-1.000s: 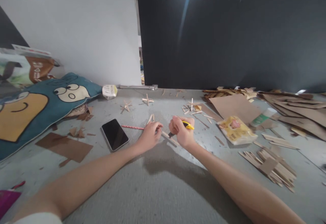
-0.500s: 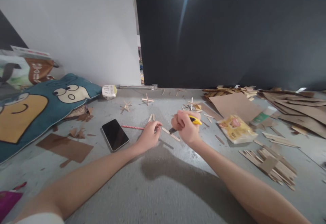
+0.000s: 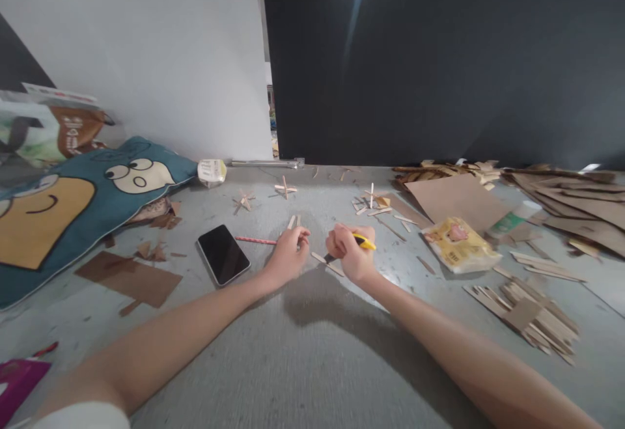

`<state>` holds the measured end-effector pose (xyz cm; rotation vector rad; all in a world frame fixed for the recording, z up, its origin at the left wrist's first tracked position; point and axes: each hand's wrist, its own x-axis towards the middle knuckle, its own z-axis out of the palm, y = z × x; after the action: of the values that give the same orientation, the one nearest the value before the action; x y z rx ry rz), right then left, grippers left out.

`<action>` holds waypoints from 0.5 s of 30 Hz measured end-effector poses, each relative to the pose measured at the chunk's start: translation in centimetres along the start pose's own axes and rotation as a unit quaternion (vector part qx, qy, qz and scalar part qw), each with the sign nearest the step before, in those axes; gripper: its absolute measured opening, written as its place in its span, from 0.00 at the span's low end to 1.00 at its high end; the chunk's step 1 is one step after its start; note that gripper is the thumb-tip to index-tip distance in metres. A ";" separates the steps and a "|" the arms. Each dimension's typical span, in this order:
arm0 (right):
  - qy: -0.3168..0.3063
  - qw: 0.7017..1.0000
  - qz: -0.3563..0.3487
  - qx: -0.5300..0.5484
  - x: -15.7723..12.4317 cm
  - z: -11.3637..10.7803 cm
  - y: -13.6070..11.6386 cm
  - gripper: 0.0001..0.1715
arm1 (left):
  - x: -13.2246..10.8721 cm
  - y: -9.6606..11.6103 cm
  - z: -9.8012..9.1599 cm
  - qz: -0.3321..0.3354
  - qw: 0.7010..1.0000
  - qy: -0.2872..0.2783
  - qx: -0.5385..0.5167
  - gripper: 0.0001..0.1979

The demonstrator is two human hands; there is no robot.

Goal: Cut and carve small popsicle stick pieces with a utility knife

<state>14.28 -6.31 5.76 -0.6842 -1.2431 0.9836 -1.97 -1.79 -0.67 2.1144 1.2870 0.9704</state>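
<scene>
A yellow utility knife (image 3: 364, 241) is in my right hand (image 3: 350, 251), which is closed in a fist around it. Its dark blade points down and left onto a thin wooden craft stick (image 3: 336, 269) lying on the table. To the left of the stick, my left hand (image 3: 290, 254) rests with loosely curled fingers and a gap between them, and I see nothing in it. A red-and-white patterned thin rod (image 3: 255, 241) runs up to the left hand. Two short pale stick pieces (image 3: 295, 221) lie just beyond its fingers.
A phone (image 3: 223, 255) lies left of my hands. Small star-shaped stick pieces (image 3: 285, 188) stand farther back. To the right are a yellow packet (image 3: 459, 245), a glue stick (image 3: 515, 219), bundled craft sticks (image 3: 530, 315) and cardboard (image 3: 454, 200). A blue cushion (image 3: 92, 204) sits at far left.
My right hand and the knife have shifted slightly left and down, with the knife's handle tilting. My left hand stays nearly in place. The whole view has moved a little.
</scene>
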 end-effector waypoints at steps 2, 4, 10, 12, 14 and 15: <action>0.024 1.000 0.003 0.016 0.0 0.1 0.2 0.35 | 0.0 -0.1 0.1 -0.007 1.000 0.009 -0.001 0.11; 0.033 0.999 -0.015 0.040 0.0 0.1 0.2 0.35 | 0.0 -0.2 0.2 -0.005 1.000 0.013 -0.004 0.10; 0.024 1.000 -0.002 0.001 0.1 -0.2 1.0 0.35 | 0.1 -0.2 0.1 0.001 1.000 0.006 -0.002 0.11; 0.016 1.000 -0.001 0.002 0.2 -0.4 0.8 0.35 | 0.1 -0.2 0.1 0.000 1.000 0.006 -0.003 0.11; 0.008 0.999 -0.026 0.024 0.3 -0.4 0.1 0.35 | 0.2 -0.3 0.0 0.001 1.000 0.011 -0.002 0.11; 0.007 0.998 -0.042 0.037 0.3 -0.4 -0.2 0.35 | 0.2 -0.3 0.0 0.002 1.000 0.012 -0.003 0.11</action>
<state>14.72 -6.05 5.98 -0.5771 -1.2071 0.9488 -2.04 -1.51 -0.82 2.1080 1.2910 1.0021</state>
